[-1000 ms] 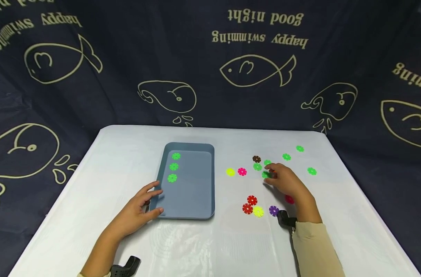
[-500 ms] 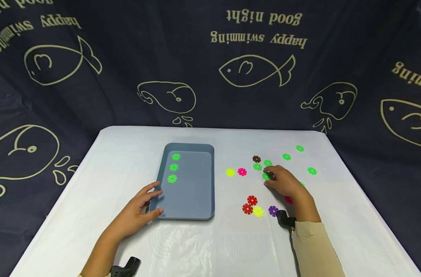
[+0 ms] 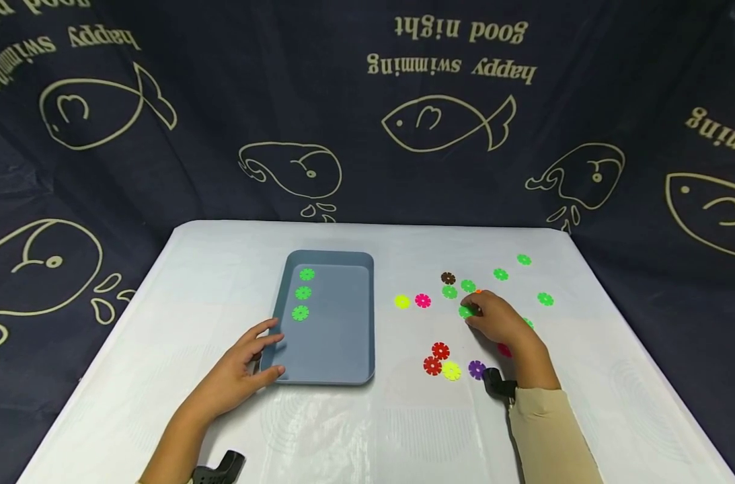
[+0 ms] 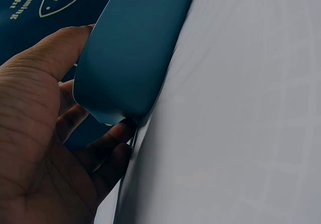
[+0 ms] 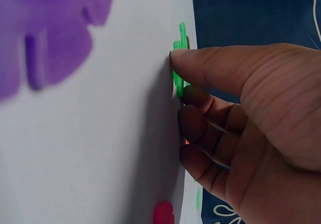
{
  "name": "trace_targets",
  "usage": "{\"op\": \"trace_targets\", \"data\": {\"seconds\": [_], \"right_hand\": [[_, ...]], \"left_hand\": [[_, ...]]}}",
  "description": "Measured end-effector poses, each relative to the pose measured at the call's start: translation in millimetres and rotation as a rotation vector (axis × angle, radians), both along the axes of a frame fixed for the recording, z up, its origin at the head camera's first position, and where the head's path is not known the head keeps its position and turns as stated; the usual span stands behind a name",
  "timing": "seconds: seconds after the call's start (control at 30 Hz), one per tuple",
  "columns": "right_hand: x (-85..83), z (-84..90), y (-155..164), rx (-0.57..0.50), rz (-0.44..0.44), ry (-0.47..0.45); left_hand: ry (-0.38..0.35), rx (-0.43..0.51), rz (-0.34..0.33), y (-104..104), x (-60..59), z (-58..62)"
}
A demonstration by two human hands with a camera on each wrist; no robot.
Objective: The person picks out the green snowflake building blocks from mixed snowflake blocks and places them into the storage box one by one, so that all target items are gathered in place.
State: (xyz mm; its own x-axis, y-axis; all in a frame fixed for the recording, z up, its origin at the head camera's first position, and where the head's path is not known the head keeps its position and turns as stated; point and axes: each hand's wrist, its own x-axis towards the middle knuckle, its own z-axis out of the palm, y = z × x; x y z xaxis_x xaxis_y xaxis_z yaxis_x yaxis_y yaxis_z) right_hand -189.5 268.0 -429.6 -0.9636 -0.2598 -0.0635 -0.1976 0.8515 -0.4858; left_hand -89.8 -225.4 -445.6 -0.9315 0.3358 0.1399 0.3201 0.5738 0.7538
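At the front left corner of the blue-grey tray [image 3: 327,349], my left hand [image 3: 237,366] holds the rim with thumb and fingers spread. The left wrist view shows the thumb at the rim and other fingertips low against the wall. Three green snowflake discs [image 3: 303,293] lie in a column inside the tray. To the right, my right hand [image 3: 494,317] pinches a green snowflake disc [image 3: 465,312] low over the table; in the right wrist view the thumb lies against this disc [image 5: 178,81], while the fingers partly hide its far side. An orange bit [image 3: 479,292] shows behind the knuckles.
Loose discs lie around the right hand: brown [image 3: 448,277], pink [image 3: 423,300], yellow [image 3: 402,302] and several green ones. Nearer are two red discs [image 3: 440,351], a yellow disc [image 3: 451,370] and a purple disc [image 3: 477,370]. A dark printed cloth [image 3: 355,81] hangs behind the white table.
My right hand's thumb and fingers have closed on the green disc, which has shifted slightly nearer to me. My left hand and the tray have stayed in place.
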Motion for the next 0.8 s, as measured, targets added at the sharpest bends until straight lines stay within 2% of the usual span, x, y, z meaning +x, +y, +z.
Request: {"op": "trace_targets", "data": {"seconds": [0.4, 0.8], "right_hand": [[-0.5, -0.4, 0.2, -0.008, 0.000, 0.025], [0.5, 7.1, 0.1, -0.014, -0.005, 0.003]], "left_hand": [[-0.003, 0.013, -0.004, -0.4, -0.8, -1.0], [-0.020, 0.020, -0.004, -0.6, -0.8, -0.7]]}}
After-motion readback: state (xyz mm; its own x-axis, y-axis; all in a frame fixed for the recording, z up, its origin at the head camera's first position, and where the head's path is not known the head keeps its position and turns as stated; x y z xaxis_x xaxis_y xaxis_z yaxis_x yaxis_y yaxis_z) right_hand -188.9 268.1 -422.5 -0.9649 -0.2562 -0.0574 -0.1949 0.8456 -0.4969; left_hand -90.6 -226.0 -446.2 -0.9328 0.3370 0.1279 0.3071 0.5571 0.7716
